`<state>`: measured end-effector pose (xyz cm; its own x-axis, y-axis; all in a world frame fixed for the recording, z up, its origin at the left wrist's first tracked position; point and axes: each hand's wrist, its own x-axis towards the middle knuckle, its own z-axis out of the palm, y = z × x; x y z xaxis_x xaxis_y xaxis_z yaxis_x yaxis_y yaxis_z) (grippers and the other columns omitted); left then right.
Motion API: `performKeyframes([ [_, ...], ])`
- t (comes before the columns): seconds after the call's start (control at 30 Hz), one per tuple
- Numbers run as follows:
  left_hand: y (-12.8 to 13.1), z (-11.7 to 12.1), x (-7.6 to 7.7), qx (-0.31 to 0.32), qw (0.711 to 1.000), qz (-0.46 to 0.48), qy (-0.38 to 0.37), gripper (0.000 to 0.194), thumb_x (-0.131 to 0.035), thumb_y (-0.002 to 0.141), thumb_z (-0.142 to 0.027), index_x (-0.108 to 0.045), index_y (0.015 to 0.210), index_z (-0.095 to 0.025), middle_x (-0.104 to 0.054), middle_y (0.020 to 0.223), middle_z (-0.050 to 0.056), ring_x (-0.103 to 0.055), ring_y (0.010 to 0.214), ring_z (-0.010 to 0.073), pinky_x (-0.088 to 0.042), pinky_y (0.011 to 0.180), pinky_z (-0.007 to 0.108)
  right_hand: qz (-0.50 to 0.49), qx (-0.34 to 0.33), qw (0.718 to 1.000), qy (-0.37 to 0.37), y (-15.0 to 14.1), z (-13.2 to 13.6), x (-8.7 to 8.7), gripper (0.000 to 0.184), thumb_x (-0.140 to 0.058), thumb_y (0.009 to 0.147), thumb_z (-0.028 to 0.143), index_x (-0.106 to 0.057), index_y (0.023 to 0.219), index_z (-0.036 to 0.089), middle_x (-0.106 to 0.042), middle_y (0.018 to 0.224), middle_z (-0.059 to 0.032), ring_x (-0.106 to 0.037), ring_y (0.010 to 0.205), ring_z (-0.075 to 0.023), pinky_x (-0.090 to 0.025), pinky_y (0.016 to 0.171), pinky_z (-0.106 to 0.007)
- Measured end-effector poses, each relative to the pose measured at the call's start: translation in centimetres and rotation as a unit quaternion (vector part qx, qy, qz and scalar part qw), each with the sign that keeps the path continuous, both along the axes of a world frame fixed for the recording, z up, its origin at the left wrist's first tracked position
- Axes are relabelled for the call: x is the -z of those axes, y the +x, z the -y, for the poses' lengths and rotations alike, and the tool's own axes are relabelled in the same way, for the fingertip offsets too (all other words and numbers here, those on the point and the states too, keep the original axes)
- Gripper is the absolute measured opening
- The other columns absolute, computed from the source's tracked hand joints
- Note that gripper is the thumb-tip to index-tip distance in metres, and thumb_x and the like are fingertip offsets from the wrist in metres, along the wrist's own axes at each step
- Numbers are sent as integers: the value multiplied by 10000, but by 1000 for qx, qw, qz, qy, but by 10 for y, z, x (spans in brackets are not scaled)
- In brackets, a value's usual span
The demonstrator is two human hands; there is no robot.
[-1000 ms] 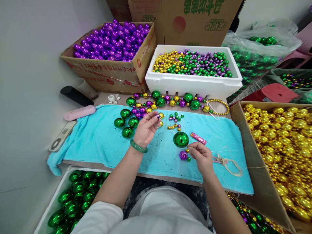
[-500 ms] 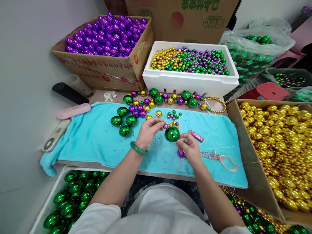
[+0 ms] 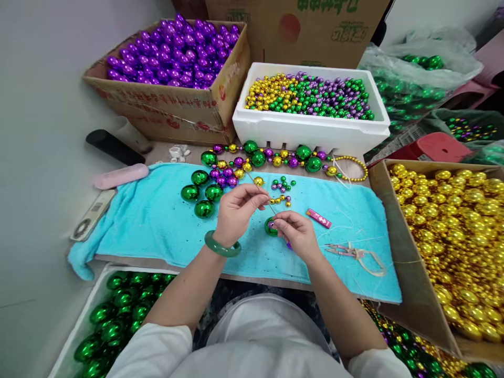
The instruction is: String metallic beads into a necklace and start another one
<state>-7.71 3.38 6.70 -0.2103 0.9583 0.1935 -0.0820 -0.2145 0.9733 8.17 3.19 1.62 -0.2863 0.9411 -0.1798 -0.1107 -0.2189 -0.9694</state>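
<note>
My left hand (image 3: 241,211), a green bangle (image 3: 222,244) on its wrist, pinches a thin straight strand (image 3: 257,187); whether it is cord or needle I cannot tell. Lower down, the fingertips of my right hand (image 3: 294,231) are closed on the same strand. A large green bead (image 3: 269,228) hangs or rests at the right fingertips, with a small light-purple bead against it. Partly hidden beneath that hand is a purple bead (image 3: 289,245). Small gold beads (image 3: 277,200) lie just beyond the fingers, and small green and purple beads (image 3: 282,184) farther back. Loose large green beads (image 3: 204,209) sit left.
A turquoise towel (image 3: 157,226) covers the table. Thread snips (image 3: 344,252) and a pink packet (image 3: 318,218) lie right. A bead strand (image 3: 314,164) stretches behind, before a white foam box (image 3: 311,134). Cartons of purple beads (image 3: 173,52) and gold beads (image 3: 452,226) flank the table.
The large green bead has moved down and left, now partly behind my right fingers. A small purple bead has left my left fingertips, and the strand shows between my hands.
</note>
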Motion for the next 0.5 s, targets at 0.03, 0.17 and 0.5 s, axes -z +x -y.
performKeyframes([
  [0.03,-7,-5,4,-4,1000,-12,-1,130,-703,785,-311,-696,793,-182,-700,736,23,-636,638,128,-533,581,255,-3,6,1000,-12,0,0,1,213,-721,696,376,-680,754,174,-635,597,-4,-506,478,-100,-354,420,-221],
  [0.17,-39,-33,35,-75,982,-165,-44,189,-597,859,-308,-702,963,-190,-714,847,40,-640,706,138,-522,642,273,-4,52,998,-25,8,-1,6,251,-748,662,385,-708,784,169,-600,536,15,-486,445,-91,-312,386,-204],
  [0.5,-19,-54,99,0,897,-420,-140,308,-703,739,-222,-685,1043,-181,-659,1033,104,-605,1007,265,-475,908,382,11,92,996,0,17,9,16,226,-714,709,371,-716,801,165,-505,482,45,-411,433,-73,-287,403,-207],
])
